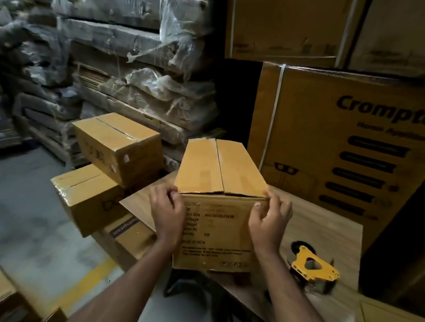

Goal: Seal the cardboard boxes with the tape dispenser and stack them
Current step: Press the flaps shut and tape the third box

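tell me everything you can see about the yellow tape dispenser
The tape dispenser has a yellow, metal-looking frame with a triangular cutout and small rivets, and a dark roll at its far end. It lies on its side on the wooden table, near the front edge, right of the held box. Neither hand touches it; it lies apart from the box.

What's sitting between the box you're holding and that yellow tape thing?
Nothing: in the head view, only bare wooden tabletop separates the held box from the tape dispenser; the right hand grips the box's near corner.
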Available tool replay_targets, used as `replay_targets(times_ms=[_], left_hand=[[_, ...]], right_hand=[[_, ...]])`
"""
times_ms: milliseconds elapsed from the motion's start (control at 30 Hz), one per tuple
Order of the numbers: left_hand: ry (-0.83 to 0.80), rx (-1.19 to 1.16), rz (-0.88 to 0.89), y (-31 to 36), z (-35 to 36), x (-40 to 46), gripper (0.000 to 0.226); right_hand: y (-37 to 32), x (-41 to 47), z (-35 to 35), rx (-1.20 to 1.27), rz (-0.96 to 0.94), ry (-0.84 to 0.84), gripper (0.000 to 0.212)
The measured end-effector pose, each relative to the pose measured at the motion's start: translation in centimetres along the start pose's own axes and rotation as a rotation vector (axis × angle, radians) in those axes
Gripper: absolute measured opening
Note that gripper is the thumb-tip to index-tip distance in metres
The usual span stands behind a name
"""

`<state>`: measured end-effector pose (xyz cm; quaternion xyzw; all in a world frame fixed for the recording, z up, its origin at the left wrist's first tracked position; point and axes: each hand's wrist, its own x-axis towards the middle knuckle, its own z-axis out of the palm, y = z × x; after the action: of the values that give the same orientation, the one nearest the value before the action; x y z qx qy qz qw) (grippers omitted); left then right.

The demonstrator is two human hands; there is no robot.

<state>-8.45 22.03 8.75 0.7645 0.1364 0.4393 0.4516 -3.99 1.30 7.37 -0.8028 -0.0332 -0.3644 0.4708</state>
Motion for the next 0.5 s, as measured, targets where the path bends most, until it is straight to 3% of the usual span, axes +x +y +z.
replay_targets(times_ms=[133, 267, 400, 500], left_hand=[[-0.142, 0.088, -0.061, -3.6, -0.4, -1.7, 0.012], [-0.279, 0.147, -0.124, -6.8, -1.2, -1.2, 0.033], [-0.432, 0.168, -0.087, -8.8, -1.3, 1.7, 0.032], [-0.456, 0.211, -0.076, -9.7, -0.8, 3.4, 0.032]], right_hand=[[2.0, -1.9, 2.1, -0.069, 0.115, -0.043, 0.036], [3.0, -3.7, 4.5, -0.209, 0.158, -0.154, 0.033], [3.0, -3.6, 7.0, -0.323, 0.173, -0.151, 0.035], [3.1, -3.3, 8.5, -0.355, 0.199, -0.184, 0.039]])
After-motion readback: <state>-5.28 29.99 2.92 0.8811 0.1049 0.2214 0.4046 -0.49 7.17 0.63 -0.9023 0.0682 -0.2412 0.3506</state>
